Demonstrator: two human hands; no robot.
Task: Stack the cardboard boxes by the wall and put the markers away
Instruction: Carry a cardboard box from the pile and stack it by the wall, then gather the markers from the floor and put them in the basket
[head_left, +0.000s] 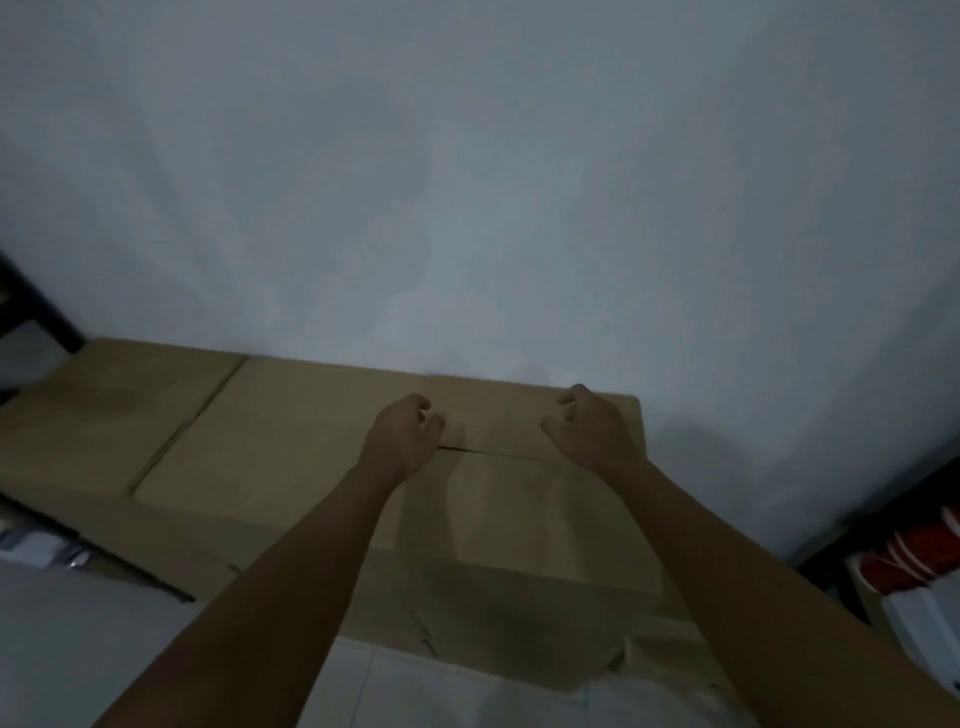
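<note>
Dim, blurry. Left hand (402, 436) and right hand (589, 428) are hovering over the box (519, 499) by the wall (467, 182), fingers loosely curled, gripping nothing; contact unclear.

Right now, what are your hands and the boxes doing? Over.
Left hand and right hand over the top box, fingers loosely curled, no grip seen. Boxes against the wall. No markers in view. Nothing in the way.
</note>
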